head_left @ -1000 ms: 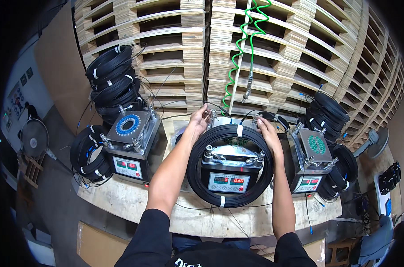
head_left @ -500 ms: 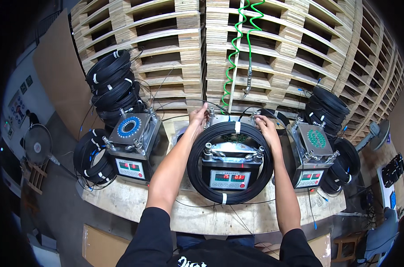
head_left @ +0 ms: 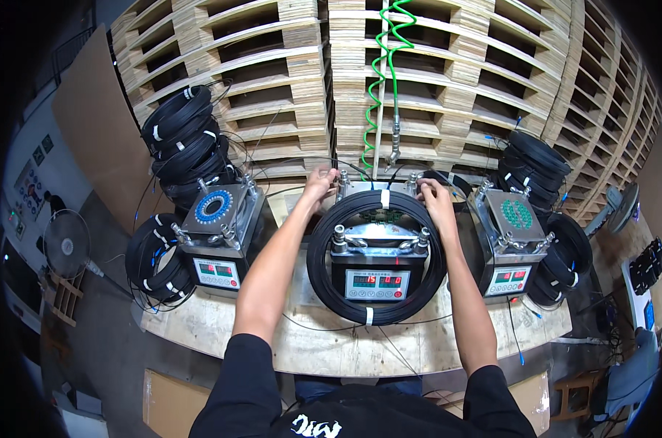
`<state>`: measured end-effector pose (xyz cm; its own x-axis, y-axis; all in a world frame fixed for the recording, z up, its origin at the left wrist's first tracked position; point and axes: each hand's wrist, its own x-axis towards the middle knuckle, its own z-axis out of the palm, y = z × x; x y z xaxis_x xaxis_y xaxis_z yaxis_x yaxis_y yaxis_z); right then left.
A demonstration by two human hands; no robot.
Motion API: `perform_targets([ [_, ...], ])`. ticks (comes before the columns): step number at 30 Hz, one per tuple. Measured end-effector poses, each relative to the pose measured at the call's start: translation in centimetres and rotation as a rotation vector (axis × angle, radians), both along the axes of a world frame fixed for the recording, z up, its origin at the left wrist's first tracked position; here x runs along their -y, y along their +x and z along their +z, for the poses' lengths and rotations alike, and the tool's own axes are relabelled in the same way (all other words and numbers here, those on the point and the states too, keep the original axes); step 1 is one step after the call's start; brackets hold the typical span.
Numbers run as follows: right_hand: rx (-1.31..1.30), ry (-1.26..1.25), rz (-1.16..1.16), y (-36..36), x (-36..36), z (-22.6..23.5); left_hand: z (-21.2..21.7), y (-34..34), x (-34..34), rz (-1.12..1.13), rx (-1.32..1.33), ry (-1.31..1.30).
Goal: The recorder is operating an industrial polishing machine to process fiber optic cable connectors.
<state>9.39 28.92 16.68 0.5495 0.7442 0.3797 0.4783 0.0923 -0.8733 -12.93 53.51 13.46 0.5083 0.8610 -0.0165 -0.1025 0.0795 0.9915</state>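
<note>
In the middle of the bench stands a metal-topped machine (head_left: 378,283) with a lit display and knobbed posts at its corners. A black cable coil (head_left: 318,255), bound with white tape, leans upright around its front. My left hand (head_left: 320,184), slightly blurred, has its fingers closed at the rear left metal knob (head_left: 343,179). At the rear right metal knob (head_left: 412,180), my right hand (head_left: 436,197) pinches with thumb and fingers. Both arms reach forward, one on each side of the coil. The coil partly hides the machine's top plate.
Similar machines stand at left (head_left: 218,248) and right (head_left: 509,241), one bearing a blue ring of connectors, the other green pieces. Black coils are stacked at far left (head_left: 181,142) and far right (head_left: 531,171). A green spiral air hose (head_left: 393,80) hangs before wooden pallets (head_left: 272,66).
The view has shifted slightly. My left fingers have shifted a little at the knob, while my right hand stays by its own. The middle machine's display reading differs.
</note>
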Motion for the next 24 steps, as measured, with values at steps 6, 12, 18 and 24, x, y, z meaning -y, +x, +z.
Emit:
perform_targets([
  [6, 0.104, 0.086, -0.185, -0.5, 1.8, 1.2, 6.4, -4.2, 14.3, 0.154, 0.038, 0.766],
  [12, 0.270, 0.185, -0.245, -2.4, 2.2, 2.2, 4.9, -9.6, 22.1, 0.093, -0.308, 1.182],
  [18, 0.271, 0.348, -0.334, -6.8, 7.8, 2.6, 2.3, -10.9, 20.9, 0.039, -0.138, 0.988],
  [24, 0.492, 0.303, -0.370, -11.2, 11.3, -0.6, 1.3, -11.5, 19.8, 0.054, 0.022, 0.816],
])
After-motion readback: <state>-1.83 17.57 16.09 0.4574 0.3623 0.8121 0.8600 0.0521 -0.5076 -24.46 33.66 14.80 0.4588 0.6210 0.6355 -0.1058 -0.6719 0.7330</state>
